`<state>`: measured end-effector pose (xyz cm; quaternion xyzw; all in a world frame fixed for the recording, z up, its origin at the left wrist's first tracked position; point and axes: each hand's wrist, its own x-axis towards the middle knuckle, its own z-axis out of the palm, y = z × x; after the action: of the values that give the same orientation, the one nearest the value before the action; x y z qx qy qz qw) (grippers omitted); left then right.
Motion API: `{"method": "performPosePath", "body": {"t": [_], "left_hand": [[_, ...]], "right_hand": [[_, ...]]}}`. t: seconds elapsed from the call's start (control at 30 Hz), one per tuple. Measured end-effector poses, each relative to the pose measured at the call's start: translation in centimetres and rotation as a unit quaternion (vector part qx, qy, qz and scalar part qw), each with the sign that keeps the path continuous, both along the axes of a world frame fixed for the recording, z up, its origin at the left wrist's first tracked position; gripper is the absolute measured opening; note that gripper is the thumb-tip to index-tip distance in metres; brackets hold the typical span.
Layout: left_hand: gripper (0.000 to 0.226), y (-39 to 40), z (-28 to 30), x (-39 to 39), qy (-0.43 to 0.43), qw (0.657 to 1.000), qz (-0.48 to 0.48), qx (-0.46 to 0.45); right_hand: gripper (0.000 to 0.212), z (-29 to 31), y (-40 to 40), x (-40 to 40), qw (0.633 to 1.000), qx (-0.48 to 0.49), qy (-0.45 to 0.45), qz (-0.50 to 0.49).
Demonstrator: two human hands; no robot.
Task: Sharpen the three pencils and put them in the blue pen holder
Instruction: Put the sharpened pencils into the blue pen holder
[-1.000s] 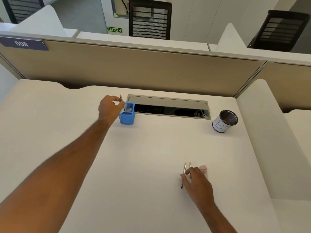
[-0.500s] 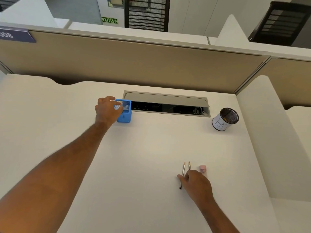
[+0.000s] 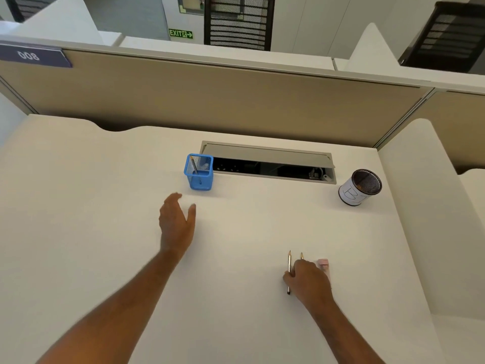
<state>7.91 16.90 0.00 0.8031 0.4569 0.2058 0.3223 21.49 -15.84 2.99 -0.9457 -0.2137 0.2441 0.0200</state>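
Desk (image 3: 105,206) | holder (image 3: 199,177) at 11 o'clock, pencil (image 3: 194,166) upright inside | two pencils (image 3: 289,266) point to 12 | left hand (image 3: 175,222) fingers spread | right hand (image 3: 309,282) fingers curled over pencils.

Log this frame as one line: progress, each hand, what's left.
progress: one pencil in blue pen holder | left hand: empty, open | right hand: on two pencils beside pink sharpener

A green sign (image 3: 180,33) on the far wall is reading "EXIT". A dark plate (image 3: 32,56) on the partition is showing "008" mirrored. The white-wrapped cup (image 3: 353,194) is bearing a hand-drawn "B".
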Motion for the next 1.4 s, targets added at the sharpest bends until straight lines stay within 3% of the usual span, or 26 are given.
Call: {"method": "performPosePath", "body": {"t": [0.1,0.2,0.37,0.47,0.53,0.73,0.83,1.03,1.4], "left_hand": [[0.057,-3.2,-2.4,-1.8,0.039,0.998,-0.051,0.006],[0.074,-5.1,-4.1,-2.3,0.092,0.985,-0.135,0.047],[0.084,-5.8,-5.0,-1.9,0.169,0.957,-0.218,0.084],[0.077,-6.0,-5.2,-1.8,0.203,0.941,-0.235,0.131],[0.074,-6.2,-5.2,-1.8,0.214,0.938,-0.231,0.147],[0.075,-6.4,-4.8,-2.0,0.228,0.936,-0.227,0.144],[0.075,-6.6,-4.6,-2.0,0.230,0.938,-0.223,0.134],[0.075,-6.6,-4.4,-2.1,0.227,0.940,-0.219,0.128],[0.075,-6.6,-4.5,-2.1,0.221,0.943,-0.215,0.122]], "right_hand": [[0.024,0.1,0.5,0.0,0.998,0.023,0.034,-0.037],[0.025,0.8,1.6,0.5,0.984,0.123,0.079,-0.101],[0.013,2.7,5.3,2.0,0.931,0.308,0.137,-0.137],[0.018,3.9,8.1,3.2,0.883,0.401,0.201,-0.138],[0.024,4.9,10.2,3.9,0.869,0.430,0.212,-0.121],[0.008,7.4,17.8,6.2,0.867,0.447,0.210,-0.069],[0.014,8.3,21.7,7.0,0.852,0.478,0.207,-0.058],[0.011,7.9,28.4,8.1,0.870,0.487,0.082,0.002],[0.023,3.4,33.2,7.8,0.934,0.329,-0.014,0.139]]}}
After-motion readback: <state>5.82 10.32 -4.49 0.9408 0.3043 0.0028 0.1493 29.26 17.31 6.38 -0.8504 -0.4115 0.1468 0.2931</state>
